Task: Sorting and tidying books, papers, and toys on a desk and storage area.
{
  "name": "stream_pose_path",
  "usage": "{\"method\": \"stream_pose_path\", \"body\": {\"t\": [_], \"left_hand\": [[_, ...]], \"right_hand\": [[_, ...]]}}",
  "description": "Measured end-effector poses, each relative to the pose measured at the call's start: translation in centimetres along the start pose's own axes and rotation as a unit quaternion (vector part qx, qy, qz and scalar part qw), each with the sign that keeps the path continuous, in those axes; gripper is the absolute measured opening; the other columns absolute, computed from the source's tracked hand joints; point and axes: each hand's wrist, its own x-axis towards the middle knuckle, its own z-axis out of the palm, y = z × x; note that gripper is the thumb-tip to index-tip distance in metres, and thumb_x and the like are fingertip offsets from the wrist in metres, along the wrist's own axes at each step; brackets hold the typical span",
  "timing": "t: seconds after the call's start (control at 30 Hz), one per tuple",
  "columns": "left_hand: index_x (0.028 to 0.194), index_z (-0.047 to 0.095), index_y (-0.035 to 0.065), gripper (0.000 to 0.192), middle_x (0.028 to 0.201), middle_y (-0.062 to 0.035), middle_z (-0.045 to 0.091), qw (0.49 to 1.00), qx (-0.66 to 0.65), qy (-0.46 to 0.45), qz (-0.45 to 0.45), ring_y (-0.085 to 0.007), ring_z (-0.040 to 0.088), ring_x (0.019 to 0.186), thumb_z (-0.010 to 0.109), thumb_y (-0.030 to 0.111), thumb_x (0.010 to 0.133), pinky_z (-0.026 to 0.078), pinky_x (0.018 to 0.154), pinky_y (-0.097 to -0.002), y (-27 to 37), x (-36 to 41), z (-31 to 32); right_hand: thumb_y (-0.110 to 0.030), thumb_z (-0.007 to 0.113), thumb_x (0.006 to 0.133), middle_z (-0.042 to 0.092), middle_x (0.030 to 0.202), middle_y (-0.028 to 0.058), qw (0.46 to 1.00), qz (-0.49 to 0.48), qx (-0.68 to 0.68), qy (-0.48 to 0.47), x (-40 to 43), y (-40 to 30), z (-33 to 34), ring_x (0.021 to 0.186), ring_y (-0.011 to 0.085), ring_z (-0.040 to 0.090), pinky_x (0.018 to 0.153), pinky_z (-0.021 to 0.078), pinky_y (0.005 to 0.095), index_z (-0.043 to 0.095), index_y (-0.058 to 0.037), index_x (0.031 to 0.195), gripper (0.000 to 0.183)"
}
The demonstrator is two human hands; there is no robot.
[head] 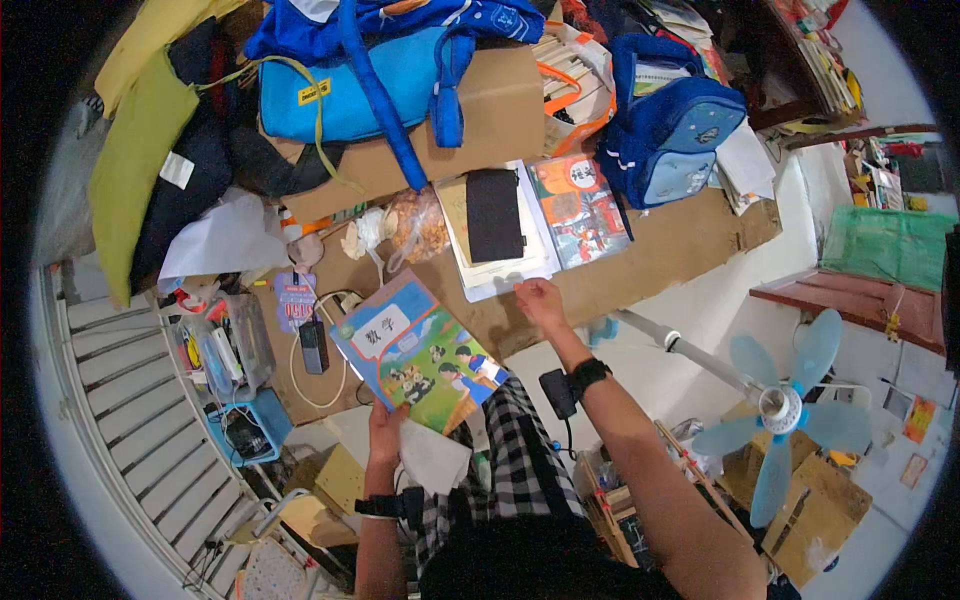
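Note:
My left hand (387, 430) grips the lower edge of a blue and green illustrated textbook (420, 352), held tilted above the table's front edge. My right hand (541, 303) hovers by the bottom edge of a stack of white and cream papers (459, 255); its fingers are curled, and I cannot tell whether anything small is between them. A black fabric pouch (495, 215) lies on that stack. Beside it on the right is a red and grey illustrated textbook (581, 210). A sheet of white paper (433, 456) shows below the held book.
Blue bags (345, 90) and a blue backpack (667, 135) stand at the back of the cardboard-covered table (675, 236). A black power adapter (313, 346) with a white cable lies left of the held book. A fan (780, 411) with pale blue blades stands at the right.

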Motion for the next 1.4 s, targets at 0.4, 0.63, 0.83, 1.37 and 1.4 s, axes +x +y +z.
{"method": "stream_pose_path", "body": {"t": [0.4, 0.63, 0.83, 1.37, 1.4], "left_hand": [[0.123, 0.040, 0.0010, 0.043, 0.114, -0.0052, 0.052, 0.999, 0.006, 0.053, 0.000, -0.0145, 0.049, 0.100, 0.047, -0.004, 0.081, 0.038, 0.086, -0.0274, -2.1, 0.8, 1.5], [0.123, 0.040, 0.0000, 0.042, 0.114, -0.0061, 0.052, 0.996, 0.052, 0.074, -0.026, -0.0154, 0.049, 0.102, 0.047, -0.003, 0.082, 0.037, 0.089, -0.0279, -1.9, 1.9, 3.5], [0.122, 0.040, -0.0008, 0.040, 0.115, -0.0065, 0.051, 0.998, 0.044, 0.051, 0.005, -0.0152, 0.046, 0.105, 0.047, -0.002, 0.083, 0.036, 0.090, -0.0277, -3.6, 4.0, 3.4], [0.124, 0.039, 0.0006, 0.041, 0.116, -0.0062, 0.051, 0.998, 0.060, 0.022, 0.009, -0.0153, 0.048, 0.102, 0.048, -0.001, 0.083, 0.039, 0.087, -0.0280, -4.2, 6.7, 3.9], [0.124, 0.039, 0.0019, 0.043, 0.117, -0.0055, 0.050, 0.998, 0.059, 0.011, 0.007, -0.0161, 0.048, 0.102, 0.050, 0.001, 0.083, 0.039, 0.087, -0.0285, -4.4, 7.0, 3.7]], "right_hand": [[-0.034, 0.075, 0.063, 0.050, 0.097, 0.0205, 0.903, -0.003, -0.427, 0.045, 10.1, -3.9, 5.5, 0.090, 0.0398, 0.052, 0.072, 0.0460, 0.0486, 0.041, 0.0019, 0.107, 0.065], [-0.036, 0.080, 0.053, 0.052, 0.100, 0.0141, 0.887, 0.071, -0.453, 0.051, 11.1, -3.1, 5.8, 0.098, 0.0330, 0.050, 0.079, 0.0416, 0.0500, 0.045, -0.0010, 0.106, 0.073], [-0.031, 0.081, 0.051, 0.058, 0.093, 0.0180, 0.876, 0.047, -0.475, 0.070, 11.3, -3.2, 6.4, 0.086, 0.0333, 0.057, 0.072, 0.0461, 0.0428, 0.053, 0.0027, 0.094, 0.061], [-0.012, 0.068, 0.066, 0.062, 0.075, 0.0195, 0.961, -0.046, -0.269, 0.039, 11.5, -1.1, 4.1, 0.069, 0.0334, 0.061, 0.062, 0.0475, 0.0365, 0.057, 0.0024, 0.089, 0.029], [-0.012, 0.068, 0.067, 0.062, 0.076, 0.0192, 0.964, -0.038, -0.260, 0.038, 11.8, -0.7, 4.0, 0.070, 0.0331, 0.061, 0.062, 0.0478, 0.0360, 0.057, 0.0019, 0.089, 0.029]]}}
